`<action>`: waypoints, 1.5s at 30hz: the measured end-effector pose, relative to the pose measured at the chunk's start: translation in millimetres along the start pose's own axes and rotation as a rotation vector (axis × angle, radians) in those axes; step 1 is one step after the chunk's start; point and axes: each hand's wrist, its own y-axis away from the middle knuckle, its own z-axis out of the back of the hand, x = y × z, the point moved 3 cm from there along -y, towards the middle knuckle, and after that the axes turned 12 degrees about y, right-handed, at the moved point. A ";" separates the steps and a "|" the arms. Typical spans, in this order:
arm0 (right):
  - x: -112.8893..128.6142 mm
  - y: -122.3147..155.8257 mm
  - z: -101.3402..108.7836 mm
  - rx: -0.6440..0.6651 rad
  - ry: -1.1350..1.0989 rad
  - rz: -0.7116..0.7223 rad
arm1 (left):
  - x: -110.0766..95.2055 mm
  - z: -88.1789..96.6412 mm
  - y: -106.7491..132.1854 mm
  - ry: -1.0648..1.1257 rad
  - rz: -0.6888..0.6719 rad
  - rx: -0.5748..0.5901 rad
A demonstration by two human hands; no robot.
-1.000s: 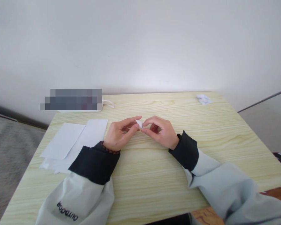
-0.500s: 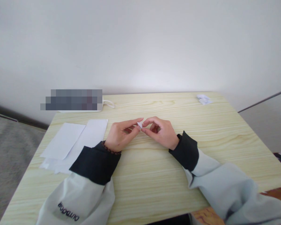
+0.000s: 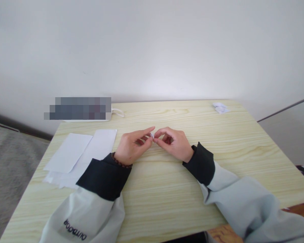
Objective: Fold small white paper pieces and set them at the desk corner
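Note:
A tiny folded piece of white paper [image 3: 152,135] is pinched between both hands above the middle of the table. My left hand [image 3: 133,144] is closed on its left side with thumb and fingertips, and a dark beaded bracelet circles the wrist. From the other side my right hand [image 3: 174,142] grips the same paper, its thumb and index finger almost meeting the left fingertips. Most of the paper is hidden by the fingers. Sheets of white paper [image 3: 68,152] lie overlapping beside my left forearm.
On the light wood-grain table [image 3: 162,202], small folded white papers [image 3: 220,108] rest at the far right. A blurred-out object [image 3: 81,109] with a white loop [image 3: 118,112] stands at the back left. Behind the table rises a white wall [image 3: 152,50]. A dark object [image 3: 187,238] shows at the front edge.
The small paper has turned slightly between the fingertips and shows less of its pointed face. Both hands stay in nearly the same place.

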 end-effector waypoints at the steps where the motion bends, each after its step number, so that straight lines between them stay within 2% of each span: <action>1: -0.2 0.1 0.1 -0.001 0.006 -0.002 | 0.3 0.1 0.0 -0.002 0.012 -0.005; 9: -0.1 0.3 0.9 0.016 -0.020 0.009 | -2.8 0.4 -0.7 -0.035 -0.006 0.035; 14: 5.8 2.2 0.7 -0.054 0.206 0.099 | -2.9 0.0 -1.4 -0.034 -0.016 0.023; 19: 11.5 1.0 -1.5 -0.102 0.407 0.113 | -3.3 -2.1 -1.7 -0.065 -0.045 0.022; 23: 10.8 0.1 -3.9 -0.072 0.354 0.089 | -3.1 -3.6 -0.1 -0.092 -0.079 -0.006; 30: 8.2 1.6 -3.3 -0.126 0.365 0.070 | -3.0 -3.4 3.4 -0.237 0.036 -0.146; 35: 9.8 1.6 -3.2 -0.126 0.427 0.109 | -3.4 -4.6 2.8 -0.244 -0.009 -0.107; 41: 15.2 2.2 -3.6 -0.154 0.478 0.190 | -3.6 -3.3 1.2 -0.233 0.039 -0.123; 45: 15.7 1.9 -3.7 -0.145 0.459 0.186 | -4.5 -3.2 0.3 -0.250 0.058 -0.112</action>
